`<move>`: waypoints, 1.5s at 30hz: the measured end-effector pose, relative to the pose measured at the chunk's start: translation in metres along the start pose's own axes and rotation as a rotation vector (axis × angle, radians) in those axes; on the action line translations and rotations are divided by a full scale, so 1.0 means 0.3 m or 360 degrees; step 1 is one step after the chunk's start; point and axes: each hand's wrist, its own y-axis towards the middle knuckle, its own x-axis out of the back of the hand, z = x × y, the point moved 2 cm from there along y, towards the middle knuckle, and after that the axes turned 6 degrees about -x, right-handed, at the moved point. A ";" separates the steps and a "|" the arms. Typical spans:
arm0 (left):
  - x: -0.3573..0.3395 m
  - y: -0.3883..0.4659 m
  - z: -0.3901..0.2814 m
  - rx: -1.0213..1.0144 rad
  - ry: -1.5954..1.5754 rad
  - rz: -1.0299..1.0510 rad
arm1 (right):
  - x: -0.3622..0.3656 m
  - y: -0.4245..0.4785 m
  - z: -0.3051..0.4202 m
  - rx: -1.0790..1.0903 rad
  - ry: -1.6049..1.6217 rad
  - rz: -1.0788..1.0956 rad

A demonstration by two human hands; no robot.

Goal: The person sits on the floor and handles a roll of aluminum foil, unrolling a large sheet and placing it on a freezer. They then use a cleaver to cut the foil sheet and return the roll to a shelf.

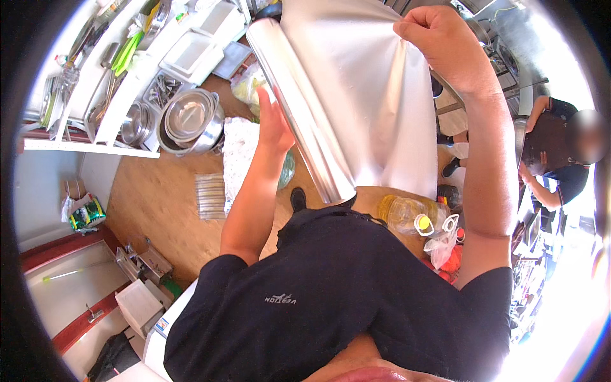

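A large roll of aluminum foil (305, 114) slants in front of my chest. My left hand (277, 126) holds it from the left side, thumb pointing up; the other fingers are hidden behind the roll. From the roll a wide sheet of foil (353, 90) stretches off to the right. At its upper right edge my right hand (437, 40) pinches the sheet between thumb and fingers. Creases fan out from that pinch, and the sheet's lower edge hangs loose.
Nested metal bowls (188, 117) stand at the left, below a white shelf rack (100, 149) with utensils. Oil bottles (405, 215) sit on the floor at lower right. Another person (549, 138) works at the far right. A striped floor grate (210, 196) lies left.
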 end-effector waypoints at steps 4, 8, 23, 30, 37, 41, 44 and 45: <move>0.053 -0.028 0.052 -0.0010 0.0265 -0.0362 | -0.040 0.043 -0.096 0.0328 -0.0297 -0.0067; 0.181 -0.085 0.101 0.0033 0.0116 -0.0392 | -0.123 0.004 -0.159 -0.0154 -0.0298 0.0156; 0.285 -0.121 0.097 0.0121 0.0309 -0.0625 | 0.089 -0.032 -0.282 -0.0359 0.0039 0.0177; 0.221 -0.100 0.072 0.0065 0.0257 -0.0258 | 0.289 -0.065 -0.268 -0.0458 0.0042 -0.0021; 0.375 -0.046 0.087 0.0312 0.0495 -0.0632 | 0.345 -0.126 -0.244 -0.0604 0.0315 -0.0058; 0.386 -0.112 0.186 0.0312 0.0155 -0.0506 | 0.391 -0.118 -0.362 -0.0630 0.0080 0.0072; 0.373 -0.081 0.169 0.0175 0.0263 -0.0640 | 0.458 -0.157 -0.352 -0.0656 -0.0077 -0.0505; 0.325 -0.059 0.155 0.0166 0.0132 -0.0482 | 0.492 -0.173 -0.295 -0.0570 -0.0213 -0.0551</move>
